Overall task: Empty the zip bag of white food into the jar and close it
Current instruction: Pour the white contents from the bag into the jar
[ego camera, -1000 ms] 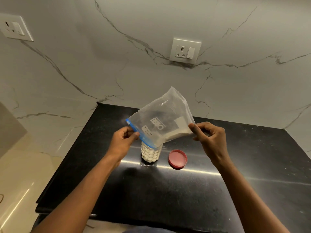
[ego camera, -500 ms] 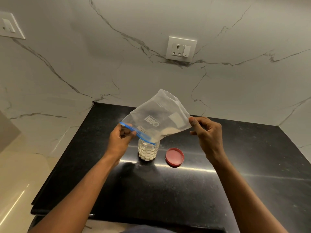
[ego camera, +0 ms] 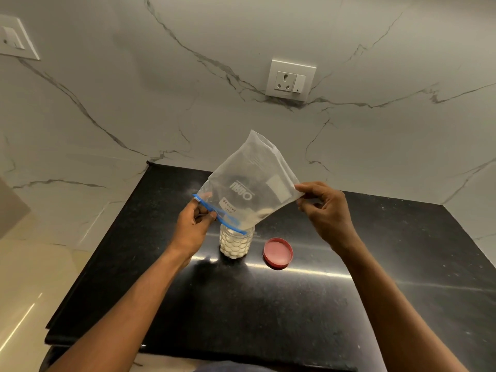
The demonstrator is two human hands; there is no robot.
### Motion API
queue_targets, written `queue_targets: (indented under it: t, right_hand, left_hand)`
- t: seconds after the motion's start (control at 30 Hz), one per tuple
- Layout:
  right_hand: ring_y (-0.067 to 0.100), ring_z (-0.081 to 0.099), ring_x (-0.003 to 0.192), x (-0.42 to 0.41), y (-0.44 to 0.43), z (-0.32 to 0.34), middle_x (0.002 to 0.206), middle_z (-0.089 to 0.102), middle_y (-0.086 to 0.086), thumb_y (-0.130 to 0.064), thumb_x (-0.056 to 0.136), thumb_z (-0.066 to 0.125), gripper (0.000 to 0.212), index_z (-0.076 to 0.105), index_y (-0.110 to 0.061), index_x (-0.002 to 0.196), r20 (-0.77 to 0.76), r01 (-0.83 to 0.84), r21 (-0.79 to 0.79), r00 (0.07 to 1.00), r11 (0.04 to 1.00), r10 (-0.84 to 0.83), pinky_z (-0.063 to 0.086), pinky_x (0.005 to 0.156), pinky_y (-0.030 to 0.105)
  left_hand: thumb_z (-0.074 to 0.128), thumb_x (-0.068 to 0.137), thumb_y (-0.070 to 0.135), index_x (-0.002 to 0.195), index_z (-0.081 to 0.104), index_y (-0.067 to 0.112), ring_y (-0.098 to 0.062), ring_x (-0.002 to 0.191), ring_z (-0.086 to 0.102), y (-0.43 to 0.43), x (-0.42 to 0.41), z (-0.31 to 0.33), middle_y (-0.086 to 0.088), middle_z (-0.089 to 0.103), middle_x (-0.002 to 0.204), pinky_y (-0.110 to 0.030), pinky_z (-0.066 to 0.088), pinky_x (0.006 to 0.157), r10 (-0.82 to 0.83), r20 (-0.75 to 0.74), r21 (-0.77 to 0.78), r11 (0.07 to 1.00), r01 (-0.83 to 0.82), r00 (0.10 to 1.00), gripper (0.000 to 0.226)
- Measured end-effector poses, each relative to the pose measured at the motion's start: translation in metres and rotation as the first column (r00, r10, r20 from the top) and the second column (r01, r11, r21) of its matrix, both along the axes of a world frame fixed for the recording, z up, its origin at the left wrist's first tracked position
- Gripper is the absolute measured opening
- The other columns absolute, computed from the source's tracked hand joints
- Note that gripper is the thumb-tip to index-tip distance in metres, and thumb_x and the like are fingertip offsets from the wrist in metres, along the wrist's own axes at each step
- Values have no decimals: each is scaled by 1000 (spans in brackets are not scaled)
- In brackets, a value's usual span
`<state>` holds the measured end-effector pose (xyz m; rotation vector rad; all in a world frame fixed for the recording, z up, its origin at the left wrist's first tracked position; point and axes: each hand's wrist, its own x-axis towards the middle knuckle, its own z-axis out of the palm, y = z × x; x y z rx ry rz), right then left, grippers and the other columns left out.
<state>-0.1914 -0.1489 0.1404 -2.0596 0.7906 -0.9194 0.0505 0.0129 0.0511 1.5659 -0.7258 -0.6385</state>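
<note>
At frame centre, the clear blue-zipped plastic bag [ego camera: 249, 191], upended and pinched by the left hand [ego camera: 194, 224] and right hand [ego camera: 323, 210], is nearly emptied into the textured clear jar [ego camera: 236, 242] on the black bench [ego camera: 349, 304]. Closing is judged still undone: the round red lid [ego camera: 278, 253] lies just right of the jar.

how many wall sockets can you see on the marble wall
2. One switch-and-socket plate sits on the wall straight behind the counter, above the bag. The other plate is at the far left edge, partly cut off.

Clear plastic zip bag with blue seal [ego camera: 252, 189]: white printed logo, upside down, unreadable. Small white label [ego camera: 228, 206] at 7 o'clock of logo: handwriting illegible.
</note>
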Motion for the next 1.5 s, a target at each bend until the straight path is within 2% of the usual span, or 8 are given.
queue_targets:
  t: [0.3, 0.53, 0.8, 1.0, 1.13, 1.23, 1.37, 1.5]
  right_hand:
    - [17, 76, 103, 2, 6, -1, 115, 75, 1, -5, 84, 84, 31, 76, -9, 114, 66, -27, 58, 998, 998, 23, 64, 92, 39]
    - [21, 75, 108, 9, 11, 1, 122, 74, 7, -3, 82, 85, 43, 73, -6, 123, 106, -67, 69, 993, 995, 60, 63, 93, 40]
    - [21, 77, 94, 11, 9, -2, 107, 77, 6, -9, 87, 82, 19, 80, -5, 105, 59, 21, -65, 998, 998, -17, 65, 86, 44]
    - [15, 73, 95, 12, 7, 0, 99, 73, 2, 1, 89, 78, 34, 70, -18, 116, 153, 23, 58, 988, 998, -32, 64, 87, 39]
    - [19, 74, 100, 10, 5, -4, 104, 71, 8, 0, 84, 82, 60, 57, -24, 133, 293, -92, 353, 956, 931, -16, 62, 91, 31]
    - [18, 72, 113, 10, 7, -12, 120, 75, 3, -6, 82, 84, 53, 66, -20, 130, 262, -183, 469, 963, 864, 62, 61, 92, 29]
    - [34, 74, 106, 17, 15, -29, 107, 80, 10, -7, 89, 79, 25, 75, -7, 114, 181, -144, 462, 981, 875, 65, 64, 87, 38]
    - [23, 77, 101, 26, 21, -29, 105, 81, 5, -8, 87, 81, 23, 76, -19, 107, 320, -153, 422, 947, 894, 12, 63, 84, 31]
  left_hand:
    - [63, 100, -1, 131, 56, 22, 12, 94, 67, 0, 0, 2, 14, 67, 109, -4, 52, 74, 15, 23, 8, 1000, -15, 1000, 39]
    - [63, 101, 2, 137, 56, 19, 0, 107, 63, -2, 2, 2, 9, 67, 115, -12, 50, 80, 2, 5, 13, 1000, -2, 1000, 41]
    - [64, 101, 4, 136, 56, 22, 1, 106, 62, -3, 4, 2, 12, 66, 114, -11, 49, 80, -3, -14, 8, 1000, 3, 1000, 40]
    - [65, 99, -2, 120, 64, 21, -8, 103, 71, -5, 4, -1, -1, 75, 109, -25, 56, 91, 28, -52, -45, 999, -30, 998, 32]
    - [65, 98, -5, 128, 65, 20, -6, 106, 74, -4, 7, -4, 6, 78, 111, -20, 59, 87, 20, -88, -76, 997, -27, 996, 39]
    - [64, 97, -7, 126, 64, 27, 0, 109, 72, -5, 6, -4, 15, 78, 111, -13, 58, 81, 9, -125, -86, 996, -20, 992, 45]
    - [62, 98, -8, 130, 62, 28, -4, 114, 72, -5, 4, -5, 9, 77, 122, -14, 59, 84, -32, -160, -108, 994, 14, 987, 48]
    - [61, 96, -11, 127, 62, 30, -4, 114, 72, -4, 4, -6, 10, 78, 119, -13, 58, 82, -37, -197, -103, 995, 17, 980, 52]
